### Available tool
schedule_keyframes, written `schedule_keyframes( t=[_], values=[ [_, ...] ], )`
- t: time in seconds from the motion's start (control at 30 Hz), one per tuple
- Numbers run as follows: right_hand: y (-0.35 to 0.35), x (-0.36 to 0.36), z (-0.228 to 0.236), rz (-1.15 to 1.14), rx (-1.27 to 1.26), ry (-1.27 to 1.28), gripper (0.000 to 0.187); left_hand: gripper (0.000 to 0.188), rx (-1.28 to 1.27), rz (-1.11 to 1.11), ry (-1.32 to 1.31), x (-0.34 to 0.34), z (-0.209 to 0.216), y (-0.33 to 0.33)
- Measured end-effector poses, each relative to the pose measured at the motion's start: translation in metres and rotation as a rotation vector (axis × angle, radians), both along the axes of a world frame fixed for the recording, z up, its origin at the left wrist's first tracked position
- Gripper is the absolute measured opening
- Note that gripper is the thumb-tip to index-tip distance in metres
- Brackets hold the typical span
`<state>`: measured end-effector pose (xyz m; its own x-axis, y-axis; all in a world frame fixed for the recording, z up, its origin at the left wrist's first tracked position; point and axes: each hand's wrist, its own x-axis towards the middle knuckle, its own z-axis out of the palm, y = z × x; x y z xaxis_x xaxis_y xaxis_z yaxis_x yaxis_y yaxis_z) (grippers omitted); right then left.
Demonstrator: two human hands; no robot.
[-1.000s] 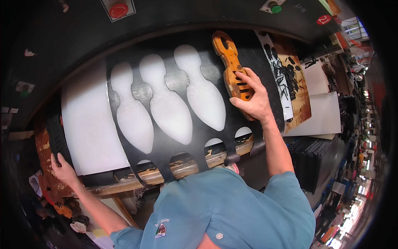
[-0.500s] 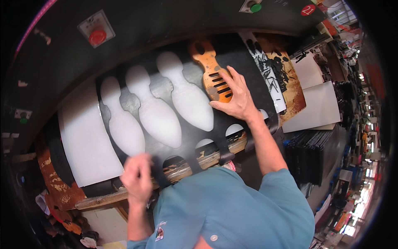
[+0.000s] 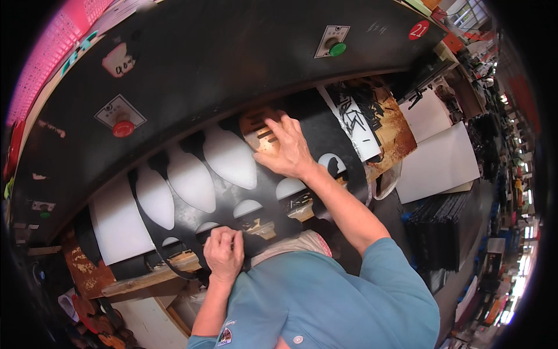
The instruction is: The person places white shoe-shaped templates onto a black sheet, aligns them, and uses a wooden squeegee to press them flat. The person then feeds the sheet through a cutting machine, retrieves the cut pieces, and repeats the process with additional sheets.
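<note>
Head view: at upper centre of the frame, the right hand (image 3: pixel 285 146) grasped the slotted orange cutting die (image 3: pixel 261 136), which lay on the black cut-out sheet (image 3: pixel 317 132) beside the dark machine panel (image 3: pixel 226 64). Left of lower centre, the left hand (image 3: pixel 223 255) was curled at the sheet's near edge; whether it pinched the sheet could not be told.

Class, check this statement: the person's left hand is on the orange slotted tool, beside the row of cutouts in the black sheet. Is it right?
Not quite: the hand is wrong. In the head view, the right hand is on the orange slotted tool, beside the row of cutouts in the black sheet.
</note>
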<state>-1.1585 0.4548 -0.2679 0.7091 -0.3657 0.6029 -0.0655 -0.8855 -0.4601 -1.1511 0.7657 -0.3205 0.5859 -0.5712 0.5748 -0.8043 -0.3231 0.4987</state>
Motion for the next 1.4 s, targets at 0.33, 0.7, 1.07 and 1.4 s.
schedule_keyframes(
  t=[0.33, 0.7, 1.07, 1.4],
  values=[
    [-0.069, -0.053, 0.094, -0.006, -0.171, -0.391, 0.016, 0.018, -0.016, 0.122, -0.068, -0.006, -0.019, 0.008],
    [0.013, -0.127, -0.067, -0.053, 0.002, -0.230, 0.020, 0.019, -0.050, 0.173, -0.027, -0.001, -0.017, 0.007],
    [0.014, -0.123, -0.067, -0.076, 0.156, -0.160, 0.022, 0.022, -0.075, 0.214, 0.012, -0.008, -0.012, 0.003],
    [0.010, -0.131, -0.067, -0.044, 0.423, -0.191, 0.017, 0.020, -0.103, 0.171, -0.020, -0.008, -0.016, 0.010]
  ],
)
